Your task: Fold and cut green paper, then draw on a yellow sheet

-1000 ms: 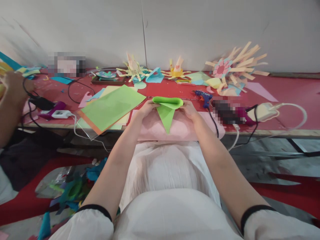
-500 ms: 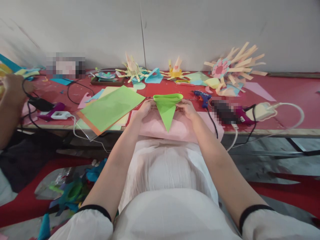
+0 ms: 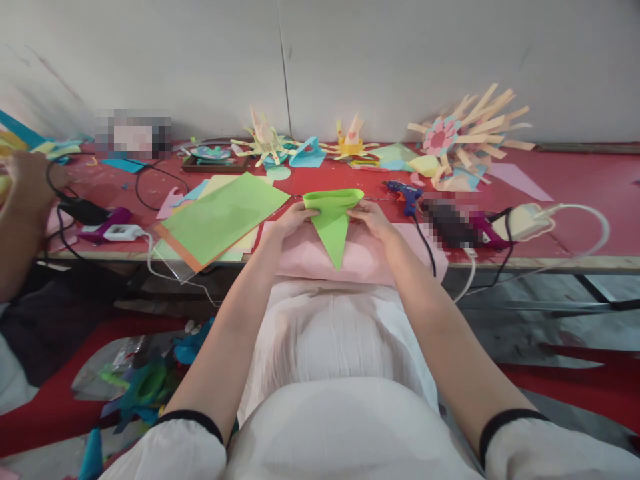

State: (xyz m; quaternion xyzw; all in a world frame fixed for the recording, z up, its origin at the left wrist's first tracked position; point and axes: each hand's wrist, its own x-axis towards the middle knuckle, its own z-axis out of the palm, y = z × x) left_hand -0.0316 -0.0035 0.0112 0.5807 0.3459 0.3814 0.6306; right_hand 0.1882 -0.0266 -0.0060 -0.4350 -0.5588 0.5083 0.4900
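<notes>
Between my two hands is a bright green paper cone (image 3: 331, 223), its point toward me and its wide, folded-over rim facing away. My left hand (image 3: 295, 219) pinches the cone's left edge. On the opposite edge, my right hand (image 3: 373, 219) has its fingers closed on the paper. Beneath the cone lies a pink sheet (image 3: 310, 257) at the table's front edge. Left of my left hand, a green sheet (image 3: 225, 217) rests on an orange one and other coloured sheets. A blue glue gun (image 3: 406, 195) lies to the right of my right hand.
Paper crafts with strips, including a pink flower piece (image 3: 441, 137), stand along the wall. A white power strip (image 3: 525, 223) with cables lies at the right on the red table (image 3: 580, 193). At far left is another person's arm (image 3: 23, 213). Coloured scraps (image 3: 150, 383) lie below.
The cone has shifted slightly left at its rim, and its point has come a little toward me. My hands keep their hold on both edges.
</notes>
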